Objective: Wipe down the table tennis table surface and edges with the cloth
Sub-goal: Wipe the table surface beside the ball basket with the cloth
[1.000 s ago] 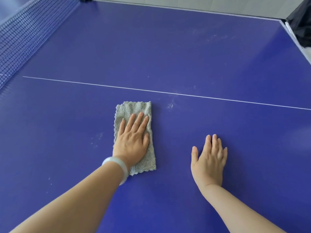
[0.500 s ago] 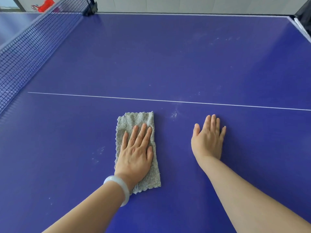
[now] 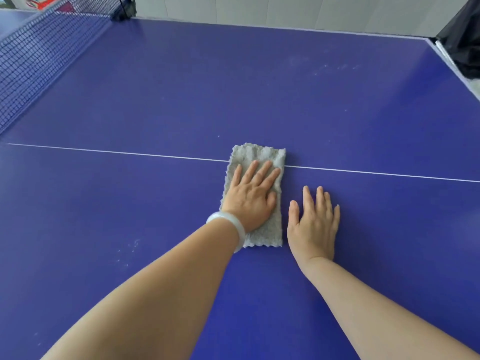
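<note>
A folded grey cloth (image 3: 259, 153) lies on the blue table tennis table (image 3: 233, 87), its far end across the white centre line (image 3: 104, 151). My left hand (image 3: 253, 196) presses flat on the cloth, fingers spread and pointing away from me, a pale bangle on the wrist. My right hand (image 3: 314, 224) rests flat and empty on the table just right of the cloth, almost touching its edge. The hand hides the cloth's middle.
The net (image 3: 39, 53) runs along the left side, with its post at the far left corner. White dust specks (image 3: 132, 244) lie left of my left forearm, and faint smudges (image 3: 332, 66) mark the far right area. A black object (image 3: 465, 35) hangs past the right edge.
My left hand has slid the cloth right and forward onto the white line, over the dusty spot that lay beside it. My right hand has stayed flat and now sits right beside the cloth.
</note>
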A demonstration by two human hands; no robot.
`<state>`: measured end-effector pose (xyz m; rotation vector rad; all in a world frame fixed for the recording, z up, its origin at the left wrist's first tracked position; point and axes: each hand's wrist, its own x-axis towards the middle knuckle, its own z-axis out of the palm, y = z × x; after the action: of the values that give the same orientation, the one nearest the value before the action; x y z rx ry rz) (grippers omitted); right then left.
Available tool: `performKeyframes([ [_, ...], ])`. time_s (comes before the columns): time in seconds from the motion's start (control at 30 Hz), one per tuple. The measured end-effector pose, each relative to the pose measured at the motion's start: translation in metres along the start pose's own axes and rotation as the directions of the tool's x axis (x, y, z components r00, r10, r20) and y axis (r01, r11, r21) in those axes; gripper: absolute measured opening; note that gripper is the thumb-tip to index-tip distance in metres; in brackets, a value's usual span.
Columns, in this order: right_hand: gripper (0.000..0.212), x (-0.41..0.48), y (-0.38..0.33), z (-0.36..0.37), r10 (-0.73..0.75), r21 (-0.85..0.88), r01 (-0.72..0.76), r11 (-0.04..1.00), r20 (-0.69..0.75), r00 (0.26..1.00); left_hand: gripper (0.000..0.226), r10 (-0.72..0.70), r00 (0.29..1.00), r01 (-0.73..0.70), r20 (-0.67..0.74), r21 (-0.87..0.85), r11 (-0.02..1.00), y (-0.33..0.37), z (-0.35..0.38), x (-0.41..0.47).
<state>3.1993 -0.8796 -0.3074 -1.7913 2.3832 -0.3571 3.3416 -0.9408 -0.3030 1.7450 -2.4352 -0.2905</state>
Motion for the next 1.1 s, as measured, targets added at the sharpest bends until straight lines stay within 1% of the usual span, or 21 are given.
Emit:
performKeyframes([
  [0.1,0.059,-0.001,0.0,0.002,-0.014,-0.054,0.013,0.998,-0.003,1.0,0.058,-0.209,0.975,0.207,-0.078,-0.037,0.978,-0.049,-0.006,-0.021],
  [0.2,0.061,-0.001,0.0,0.004,-0.013,-0.094,0.013,0.995,0.003,1.0,0.058,-0.412,0.908,0.408,-0.081,-0.056,0.911,-0.093,-0.017,-0.054],
  [0.27,0.063,0.001,0.0,0.005,-0.012,-0.112,0.013,0.994,0.006,1.0,0.059,-0.532,0.844,0.527,-0.071,-0.076,0.846,-0.091,-0.018,-0.066],
  [0.3,0.064,0.001,-0.001,0.005,-0.009,-0.113,0.011,0.994,0.014,1.0,0.06,-0.551,0.83,0.546,-0.083,-0.078,0.834,-0.075,-0.015,-0.071],
  [0.33,0.064,0.001,-0.001,0.004,-0.006,-0.112,0.008,0.994,0.024,1.0,0.06,-0.521,0.848,0.515,-0.093,-0.083,0.853,-0.051,-0.011,-0.076],
  [0.37,0.065,0.0,-0.001,0.004,-0.004,-0.106,0.008,0.994,0.033,0.999,0.061,-0.439,0.893,0.432,-0.095,-0.088,0.898,-0.021,-0.005,-0.082],
  [0.43,0.064,0.0,0.0,0.003,-0.005,-0.072,0.009,0.997,0.051,0.999,0.061,-0.185,0.98,0.177,-0.08,-0.09,0.98,0.039,0.012,-0.101],
  [0.47,0.064,0.0,0.001,0.002,-0.002,-0.052,0.005,0.999,0.057,0.998,0.061,-0.07,0.997,0.067,-0.038,-0.094,0.993,0.061,0.018,-0.112],
  [0.5,0.063,0.0,0.003,0.0,-0.003,-0.034,0.005,0.999,0.059,0.998,0.061,0.006,1.0,-0.006,-0.005,-0.094,0.996,0.072,0.019,-0.121],
  [0.53,0.063,0.001,0.004,-0.001,-0.011,-0.024,0.012,1.0,0.056,0.998,0.06,0.043,0.999,-0.042,0.005,-0.082,0.996,0.068,0.017,-0.129],
  [0.57,0.062,0.001,0.004,-0.001,-0.021,-0.023,0.023,0.999,0.054,0.998,0.06,0.048,0.999,-0.048,-0.003,-0.069,0.996,0.053,0.013,-0.137],
  [0.6,0.063,0.001,0.005,0.0,-0.026,-0.03,0.028,0.999,0.054,0.998,0.06,0.016,1.0,-0.017,-0.026,-0.044,0.999,0.033,0.009,-0.148],
  [0.63,0.063,0.001,0.005,0.0,-0.027,-0.039,0.029,0.999,0.053,0.998,0.059,-0.059,0.997,0.058,-0.052,-0.025,0.998,0.009,0.004,-0.162],
  [0.67,0.063,0.001,0.005,0.001,-0.026,-0.043,0.028,0.999,0.048,0.999,0.059,-0.166,0.982,0.167,-0.087,-0.005,0.986,-0.016,-0.001,-0.176],
  [0.73,0.064,0.001,0.004,0.002,-0.026,-0.046,0.027,0.999,0.032,0.999,0.061,-0.395,0.911,0.398,-0.118,0.001,0.917,-0.055,-0.012,-0.2],
  [0.77,0.063,0.0,0.004,0.003,-0.027,-0.048,0.028,0.998,0.031,0.999,0.062,-0.472,0.875,0.474,-0.104,-0.008,0.881,-0.064,-0.015,-0.207],
  [0.8,0.063,0.0,0.003,0.003,-0.025,-0.048,0.027,0.999,0.037,0.999,0.063,-0.511,0.855,0.512,-0.09,-0.013,0.859,-0.066,-0.017,-0.21],
  [0.9,0.061,0.0,0.002,-0.001,-0.011,-0.036,0.013,0.999,0.067,0.998,0.066,-0.514,0.855,0.513,-0.075,-0.036,0.858,-0.063,-0.016,-0.206],
  [0.97,0.059,-0.005,0.003,-0.009,-0.043,-0.001,0.044,0.999,0.098,0.994,0.067,-0.507,0.859,0.505,-0.078,-0.042,0.862,-0.062,-0.017,-0.205],
  [1.03,0.06,-0.028,-0.006,-0.018,-0.137,0.017,0.136,0.991,0.113,0.984,0.067,-0.505,0.86,0.503,-0.069,-0.041,0.863,-0.065,-0.018,-0.206],
  [1.1,0.061,-0.075,-0.027,-0.014,-0.279,0.027,0.277,0.96,0.125,0.952,0.067,-0.505,0.861,0.503,-0.059,-0.044,0.863,-0.069,-0.017,-0.207],
])
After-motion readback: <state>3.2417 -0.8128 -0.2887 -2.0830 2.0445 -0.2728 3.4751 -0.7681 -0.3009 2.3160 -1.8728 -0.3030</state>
